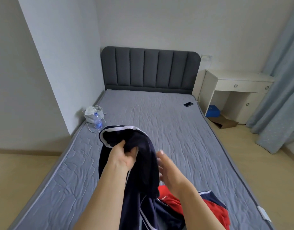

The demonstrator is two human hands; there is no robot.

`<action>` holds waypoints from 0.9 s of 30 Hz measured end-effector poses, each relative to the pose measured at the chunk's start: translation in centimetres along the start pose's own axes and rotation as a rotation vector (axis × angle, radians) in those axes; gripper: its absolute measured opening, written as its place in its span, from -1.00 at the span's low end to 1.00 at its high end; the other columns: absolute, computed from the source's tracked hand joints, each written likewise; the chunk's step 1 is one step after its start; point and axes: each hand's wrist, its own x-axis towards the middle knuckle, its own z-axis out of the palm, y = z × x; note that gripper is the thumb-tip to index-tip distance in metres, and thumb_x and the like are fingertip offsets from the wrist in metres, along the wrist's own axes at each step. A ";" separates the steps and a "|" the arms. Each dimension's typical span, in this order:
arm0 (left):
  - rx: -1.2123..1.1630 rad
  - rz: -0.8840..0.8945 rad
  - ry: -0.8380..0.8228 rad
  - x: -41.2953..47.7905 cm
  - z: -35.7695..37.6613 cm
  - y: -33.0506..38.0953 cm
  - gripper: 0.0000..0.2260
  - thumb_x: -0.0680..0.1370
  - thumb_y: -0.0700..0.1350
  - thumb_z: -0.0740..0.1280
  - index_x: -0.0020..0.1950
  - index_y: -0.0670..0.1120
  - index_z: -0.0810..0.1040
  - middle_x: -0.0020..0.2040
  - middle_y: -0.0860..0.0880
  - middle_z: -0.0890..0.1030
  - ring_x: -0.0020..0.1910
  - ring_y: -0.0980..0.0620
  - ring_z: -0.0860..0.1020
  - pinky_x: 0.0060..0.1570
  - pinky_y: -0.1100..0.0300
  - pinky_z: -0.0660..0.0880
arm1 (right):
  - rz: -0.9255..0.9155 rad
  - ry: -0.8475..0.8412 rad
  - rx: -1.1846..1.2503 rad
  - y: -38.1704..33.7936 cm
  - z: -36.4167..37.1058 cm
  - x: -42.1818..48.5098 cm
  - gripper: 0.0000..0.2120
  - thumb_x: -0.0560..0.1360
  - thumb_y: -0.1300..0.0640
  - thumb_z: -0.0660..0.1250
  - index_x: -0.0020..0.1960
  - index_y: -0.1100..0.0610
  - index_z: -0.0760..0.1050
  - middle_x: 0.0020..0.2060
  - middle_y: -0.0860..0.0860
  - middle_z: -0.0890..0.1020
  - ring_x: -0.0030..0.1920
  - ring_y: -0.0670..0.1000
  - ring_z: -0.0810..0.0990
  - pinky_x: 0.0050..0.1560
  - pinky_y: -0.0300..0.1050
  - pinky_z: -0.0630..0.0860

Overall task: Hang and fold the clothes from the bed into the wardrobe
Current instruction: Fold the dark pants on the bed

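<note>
Bedroom, viewed from the foot of the bed, clothes not yet put away.

1. Bed: bare grey mattress with a dark headboard. The clothes sit at its foot edge.
2. Navy garment: white trim, lifted clear of the mattress above the foot edge. Its lower part trails down to the heap below. It is bunched, neither folded nor on a hanger.
3. Left hand: fingers curled into the bunched cloth near its top, gripping it.
4. Right hand: fingers straight and spread, holding nothing, just beside the garment's right side. It is blurred, and I cannot tell whether it touches the cloth.
5. Red garment: crumpled at the foot edge, under the arms.
6. Navy piece: white-trimmed, beside the red one. I cannot tell whether it is a separate item.
7. Bottle and white bag: at the bed's left edge.
8. Phone: near the head-end right corner.
9. Desk: beside the headboard.

Wardrobe: not in view.

Progress, as I judge it: early or middling. One garment is in hand, being sorted out. At least one more waits on the bed. Nothing seen here is hung or folded. How much has already gone to the wardrobe cannot be told.
</note>
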 end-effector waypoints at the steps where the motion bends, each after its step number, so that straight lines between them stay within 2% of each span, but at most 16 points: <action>1: 0.005 0.030 0.007 0.0 -0.1 0.2 -0.67 0.63 -0.23 0.08 0.40 -0.25 0.32 0.39 -0.14 0.39 0.35 -0.02 0.39 0.12 0.18 0.39 | -0.019 -0.037 -0.109 0.2 0.2 0.1 -0.48 0.34 -0.17 0.39 0.24 0.00 0.45 0.13 0.00 0.60 0.09 -0.05 0.58 0.06 -0.14 0.51; 3: 0.024 0.070 0.017 -0.1 -0.3 0.5 -0.67 0.63 -0.25 0.05 0.39 -0.27 0.30 0.42 -0.11 0.35 0.41 -0.01 0.32 0.23 0.24 0.34 | -0.048 -0.069 -0.277 0.4 0.9 0.4 -0.45 0.30 0.06 0.48 0.25 0.02 0.39 0.09 0.01 0.60 0.06 -0.07 0.61 0.01 -0.19 0.55; 4: 0.023 0.061 0.010 -0.1 -0.3 0.6 -0.72 0.63 -0.27 0.04 0.29 -0.29 0.38 0.36 -0.09 0.41 0.40 0.00 0.33 0.19 0.24 0.35 | -0.058 -0.026 -0.357 0.6 1.3 0.7 -0.51 0.32 0.14 0.48 0.21 0.03 0.41 0.06 0.01 0.62 0.05 -0.04 0.61 0.05 -0.12 0.56; 6: -0.036 0.003 -0.026 -0.6 -0.3 1.0 -0.77 0.62 -0.29 0.07 0.12 -0.26 0.49 0.11 -0.10 0.55 0.29 0.00 0.44 0.00 0.21 0.46 | -0.088 0.195 -0.447 0.8 1.7 1.2 -0.72 0.41 0.21 0.40 0.09 0.07 0.46 -0.02 0.02 0.63 0.02 0.03 0.60 0.10 0.00 0.54; 7: -0.052 0.005 -0.040 -0.7 -0.4 1.4 -0.77 0.62 -0.29 0.09 0.17 -0.25 0.49 0.03 -0.11 0.58 0.18 -0.03 0.51 -0.12 0.18 0.51 | -0.098 0.303 -0.425 0.9 1.6 1.5 -0.81 0.45 0.22 0.35 0.05 0.10 0.47 -0.06 0.04 0.62 -0.01 0.06 0.59 0.06 0.02 0.54; 9: -0.011 0.068 -0.038 -0.6 -0.8 2.0 -0.74 0.61 -0.29 0.11 0.26 -0.22 0.44 -0.08 -0.15 0.58 -0.08 -0.07 0.57 -0.36 0.13 0.55 | -0.121 0.433 -0.326 0.5 1.1 1.7 -0.93 0.48 0.23 0.30 -0.06 0.13 0.43 -0.16 0.05 0.58 -0.14 0.04 0.56 -0.17 -0.10 0.51; 10: 0.044 0.113 -0.028 -0.4 -1.1 2.2 -0.75 0.60 -0.28 0.13 0.26 -0.19 0.43 -0.07 -0.16 0.58 -0.14 -0.07 0.57 -0.38 0.09 0.54 | -0.130 0.466 -0.276 0.0 1.0 1.7 -0.93 0.49 0.23 0.29 -0.11 0.11 0.41 -0.21 0.05 0.56 -0.22 0.00 0.54 -0.28 -0.16 0.45; 12: 0.227 0.177 0.011 -0.1 -1.5 2.3 -0.76 0.58 -0.26 0.16 0.25 -0.16 0.41 0.01 -0.17 0.55 -0.09 -0.10 0.55 -0.29 0.04 0.52 | -0.129 0.504 -0.163 -1.1 0.9 1.8 -0.88 0.49 0.22 0.29 -0.16 0.07 0.39 -0.28 0.05 0.55 -0.31 -0.02 0.51 -0.39 -0.21 0.40; 14: 0.599 0.247 0.055 0.1 -1.7 2.0 -0.66 0.53 -0.27 0.20 0.30 -0.12 0.37 0.07 -0.15 0.50 0.00 -0.09 0.51 -0.15 0.01 0.52 | -0.115 0.522 -0.052 -2.3 1.0 2.0 -0.88 0.50 0.21 0.30 -0.18 0.06 0.41 -0.29 0.06 0.55 -0.33 0.01 0.51 -0.40 -0.19 0.42; 15: 0.830 0.299 0.051 0.1 -1.8 1.8 -0.62 0.49 -0.29 0.21 0.30 -0.09 0.38 0.09 -0.11 0.49 -0.03 -0.03 0.50 -0.11 0.05 0.49 | -0.116 0.534 0.027 -2.9 1.0 2.1 -0.89 0.50 0.21 0.30 -0.16 0.06 0.42 -0.27 0.07 0.55 -0.32 0.02 0.52 -0.39 -0.18 0.43; 18: 1.232 0.358 -0.114 -0.4 -2.3 0.9 -0.71 0.44 -0.31 0.27 0.11 -0.04 0.47 0.16 -0.05 0.48 -0.13 0.16 0.46 -0.14 0.22 0.37 | -0.125 0.559 0.354 -4.5 0.6 2.1 -0.85 0.55 0.27 0.22 -0.03 0.02 0.44 -0.17 0.12 0.57 -0.25 0.09 0.56 -0.35 -0.11 0.50; 20: 1.273 0.231 -0.316 -0.8 -2.8 0.7 -0.72 0.43 -0.27 0.36 0.05 0.03 0.47 0.17 0.02 0.48 -0.04 0.19 0.48 -0.11 0.26 0.38 | -0.160 0.562 0.507 -5.4 0.4 1.9 -0.77 0.57 0.33 0.15 -0.04 0.02 0.44 -0.19 0.12 0.55 -0.27 0.08 0.55 -0.38 -0.12 0.53; 22: 1.286 0.098 -0.507 -0.9 -3.2 0.0 -0.57 0.39 -0.20 0.45 0.16 0.11 0.42 0.19 0.12 0.46 0.08 0.17 0.51 -0.03 0.28 0.44 | -0.197 0.544 0.595 -5.9 0.6 1.7 -0.74 0.58 0.36 0.11 -0.09 0.06 0.45 -0.21 0.12 0.53 -0.29 0.06 0.54 -0.40 -0.14 0.54; 23: 1.302 0.070 -0.569 -0.8 -3.3 -0.6 -0.51 0.39 -0.20 0.47 0.21 0.13 0.38 0.19 0.14 0.46 0.08 0.18 0.54 -0.07 0.35 0.47 | -0.206 0.529 0.620 -6.1 0.8 1.6 -0.74 0.58 0.37 0.10 -0.10 0.08 0.45 -0.21 0.12 0.52 -0.29 0.07 0.54 -0.39 -0.13 0.54; 25: 1.347 0.111 -0.566 -0.3 -3.5 -1.7 -0.50 0.41 -0.20 0.45 0.25 0.12 0.35 0.16 0.13 0.49 0.02 0.23 0.55 -0.17 0.42 0.49 | -0.216 0.500 0.659 -6.2 0.9 1.5 -0.74 0.58 0.38 0.08 -0.13 0.12 0.45 -0.22 0.13 0.52 -0.29 0.08 0.54 -0.38 -0.13 0.55; 27: 1.371 0.218 -0.469 0.1 -3.5 -2.4 -0.65 0.49 -0.17 0.36 0.21 0.07 0.40 0.12 0.07 0.54 0.02 0.20 0.54 -0.10 0.35 0.47 | -0.218 0.492 0.691 -6.4 0.9 1.3 -0.76 0.57 0.37 0.10 -0.12 0.14 0.45 -0.23 0.14 0.51 -0.29 0.08 0.53 -0.37 -0.14 0.56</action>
